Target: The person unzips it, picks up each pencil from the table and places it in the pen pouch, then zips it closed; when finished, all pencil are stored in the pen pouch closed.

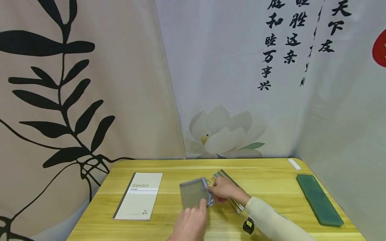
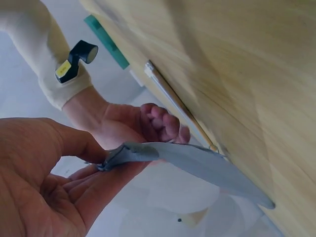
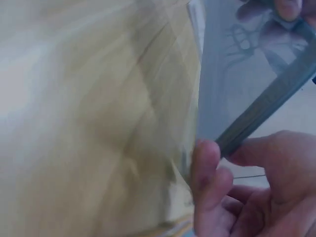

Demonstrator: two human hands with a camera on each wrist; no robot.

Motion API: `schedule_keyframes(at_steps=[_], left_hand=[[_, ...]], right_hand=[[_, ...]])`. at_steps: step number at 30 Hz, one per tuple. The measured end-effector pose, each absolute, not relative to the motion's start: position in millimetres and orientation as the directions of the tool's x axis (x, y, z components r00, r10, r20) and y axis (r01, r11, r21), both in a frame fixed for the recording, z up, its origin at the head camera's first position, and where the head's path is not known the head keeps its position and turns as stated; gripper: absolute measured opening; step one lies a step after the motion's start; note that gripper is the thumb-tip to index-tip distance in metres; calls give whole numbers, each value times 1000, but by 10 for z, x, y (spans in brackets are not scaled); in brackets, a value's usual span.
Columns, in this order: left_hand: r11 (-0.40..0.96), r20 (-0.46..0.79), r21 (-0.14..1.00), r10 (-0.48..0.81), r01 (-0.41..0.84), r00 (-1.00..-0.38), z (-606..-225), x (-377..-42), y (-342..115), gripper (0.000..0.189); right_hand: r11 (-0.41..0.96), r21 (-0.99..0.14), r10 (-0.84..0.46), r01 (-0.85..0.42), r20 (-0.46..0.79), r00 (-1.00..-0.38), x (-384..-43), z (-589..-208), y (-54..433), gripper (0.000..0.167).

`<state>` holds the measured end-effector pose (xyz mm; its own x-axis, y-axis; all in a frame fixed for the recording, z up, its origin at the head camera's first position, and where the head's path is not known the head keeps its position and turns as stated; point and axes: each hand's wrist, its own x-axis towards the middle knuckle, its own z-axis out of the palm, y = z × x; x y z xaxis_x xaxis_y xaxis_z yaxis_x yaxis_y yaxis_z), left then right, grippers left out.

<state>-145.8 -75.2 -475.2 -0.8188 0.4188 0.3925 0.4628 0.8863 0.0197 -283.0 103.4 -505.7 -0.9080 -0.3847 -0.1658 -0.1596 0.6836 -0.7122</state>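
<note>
A flat grey mesh pouch (image 1: 193, 192) with a blue-grey edge is held up over the middle of the table. My left hand (image 1: 191, 219) pinches its near corner between thumb and fingers, as the left wrist view shows on the pouch (image 2: 197, 168). At the far end of the same edge, my right hand (image 1: 224, 189) pinches it with thumb and fingertips; the right wrist view shows that edge of the pouch (image 3: 269, 101) stretched between both hands. Several striped pencils (image 1: 220, 174) lie on the table beneath my right hand, which partly hides them.
To the left lies a white notebook (image 1: 138, 201) marked Gambit. A green case (image 1: 319, 199) lies at the right, with a small white block (image 1: 294, 164) behind it. A black device with a yellow label (image 1: 248, 226) sits at my right wrist. Printed curtains stand behind the table.
</note>
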Motion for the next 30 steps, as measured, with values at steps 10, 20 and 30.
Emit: schedule_keyframes(at_steps=[10, 20, 30], left_hand=[[838, 254, 223, 444, 499, -859, -4784, -1540, -829, 22], [738, 94, 597, 324, 314, -941, -4728, -1866, -1013, 81], [738, 158, 634, 168, 230, -973, -4805, -2099, -967, 57]], right_hand=[[322, -940, -376, 111, -235, -897, -2812, -5182, 1058, 23], [121, -982, -362, 143, -178, -915, -2696, -5159, 1034, 23], [-9, -984, -420, 178, -158, -894, -2566, -5157, 903, 20]])
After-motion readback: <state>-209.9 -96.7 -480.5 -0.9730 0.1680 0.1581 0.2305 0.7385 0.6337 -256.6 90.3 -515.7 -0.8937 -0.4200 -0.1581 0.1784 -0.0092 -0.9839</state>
